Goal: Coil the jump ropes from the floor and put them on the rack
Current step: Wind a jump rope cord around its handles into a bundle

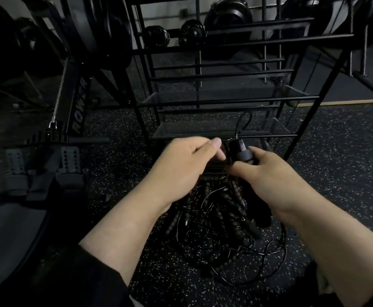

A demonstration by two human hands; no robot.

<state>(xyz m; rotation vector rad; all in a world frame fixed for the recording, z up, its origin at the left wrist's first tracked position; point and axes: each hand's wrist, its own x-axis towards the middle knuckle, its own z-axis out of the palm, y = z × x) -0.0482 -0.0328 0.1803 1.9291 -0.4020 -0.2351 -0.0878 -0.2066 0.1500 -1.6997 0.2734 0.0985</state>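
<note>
Right hand: so, my right hand (pixel 267 173) is curled round a black plastic jump-rope handle (pixel 239 151), which stands roughly upright with its domed cap above my fingers.

Thin cable: a thin black wire cable (pixel 244 122) leaves the top of that handle and loops up in front of the rack's lower shelf.

Left hand: my left hand (pixel 185 160) sits just beside the handle, fingers bent inward and fingertips (pixel 216 144) close to the cap. I think it pinches a strand of rope, but the light is too poor for me to be sure.

Rope pile: a tangled heap of black jump ropes (pixel 221 220) lies on the floor below and between my wrists. I can make out beaded segments and thin loose cable loops spreading toward the right.

Floor: dark rubber gym flooring with pale speckles (pixel 336 173) runs under the pile and the rack.

Rack: a black metal storage rack with mesh shelves and bar rails (pixel 225 100) stands directly ahead, its lowest shelf just beyond my hands.

Upper shelf: black round kettlebells (pixel 191 33) sit on the rack's top tier, far above the ropes.

Left side: a black rowing machine with white lettering on its rail (pixel 79 105) stands left of the rack, with grey foot plates (pixel 67 160) near the floor.

Sleeve: a dark sleeve (pixel 88 282) covers my left forearm near the bottom edge.
</note>
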